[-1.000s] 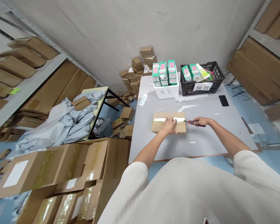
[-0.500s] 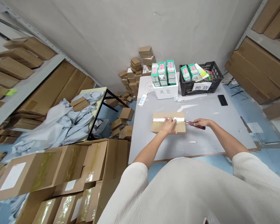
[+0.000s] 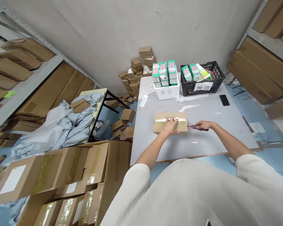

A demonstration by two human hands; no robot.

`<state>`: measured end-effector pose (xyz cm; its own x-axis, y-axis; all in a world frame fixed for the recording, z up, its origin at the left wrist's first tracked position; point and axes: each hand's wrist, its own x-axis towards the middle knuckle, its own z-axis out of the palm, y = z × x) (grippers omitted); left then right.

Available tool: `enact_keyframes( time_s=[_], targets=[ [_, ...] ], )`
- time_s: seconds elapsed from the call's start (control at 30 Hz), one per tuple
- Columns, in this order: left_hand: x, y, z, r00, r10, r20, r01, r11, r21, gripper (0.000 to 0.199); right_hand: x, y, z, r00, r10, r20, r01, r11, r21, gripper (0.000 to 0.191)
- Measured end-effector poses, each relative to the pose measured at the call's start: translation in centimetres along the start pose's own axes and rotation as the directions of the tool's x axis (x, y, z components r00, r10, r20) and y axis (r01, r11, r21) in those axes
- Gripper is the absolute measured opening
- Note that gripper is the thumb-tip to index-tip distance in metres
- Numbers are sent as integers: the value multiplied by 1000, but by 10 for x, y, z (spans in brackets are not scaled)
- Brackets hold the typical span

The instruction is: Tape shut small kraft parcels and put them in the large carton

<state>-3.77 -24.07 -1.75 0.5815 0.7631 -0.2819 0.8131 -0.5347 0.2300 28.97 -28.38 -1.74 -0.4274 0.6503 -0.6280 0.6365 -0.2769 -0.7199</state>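
A closed cardboard box lies on the grey table, with shiny clear tape running lengthwise along its top. My left hand rests on the box's top, fingers apart, pressing near the tape. At the box's right end, my right hand is closed around a red-and-black box cutter. Its tip points left and meets the box's right end. How deep the blade sits there is too small to tell.
Behind the box stand a white bin of green-and-pink cartons and a black crate. A phone and a power strip lie on the table. To the left are a large carton of taped boxes and a side table heaped with grey bags.
The box cutter's handle has turned slightly in my right hand, its tip still at the box's right end. My left hand stays on the box. The view has shifted a little.
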Motion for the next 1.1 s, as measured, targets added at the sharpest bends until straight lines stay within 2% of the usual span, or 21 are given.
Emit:
enact_keyframes(
  time_s=[0.13,0.23,0.4,0.43,0.57,0.7,0.8,0.9,1.0,1.1],
  targets=[
    [2,1,0,1000,-3,6,3,1000,-22,92,-6,2,4,997,-24,-72,27,999,38,48],
    [-4,-1,2,1000,-4,-13,3,999,-44,91,-7,4,-1,992,15,-126,-9,999,49,47],
    [-11,-4,3,999,19,-46,-23,995,-101,110,-12,5,-7,979,21,-201,0,995,103,45],
    [-10,-4,2,999,12,-52,-17,994,-108,104,-13,4,-7,977,13,-213,13,993,121,44],
    [4,-1,-7,993,-62,-105,53,995,-82,53,-14,-2,0,942,-33,-333,73,991,109,38],
    [20,0,-15,992,-88,-95,85,996,-33,39,-15,-7,6,913,-83,-400,82,996,-22,42],
    [31,-2,-17,993,-79,-84,79,997,-6,43,-17,-9,10,896,-145,-420,72,980,-184,43],
    [40,-6,-17,997,-62,-53,62,998,-3,62,-17,-12,14,870,-206,-447,44,937,-347,39],
    [48,-12,-16,998,-66,-18,65,998,-21,78,-14,-14,18,868,-211,-449,-7,900,-436,41],
    [51,-20,-16,998,-55,16,56,997,-48,79,-10,-14,20,878,-193,-438,-41,882,-470,41]
  ],
)
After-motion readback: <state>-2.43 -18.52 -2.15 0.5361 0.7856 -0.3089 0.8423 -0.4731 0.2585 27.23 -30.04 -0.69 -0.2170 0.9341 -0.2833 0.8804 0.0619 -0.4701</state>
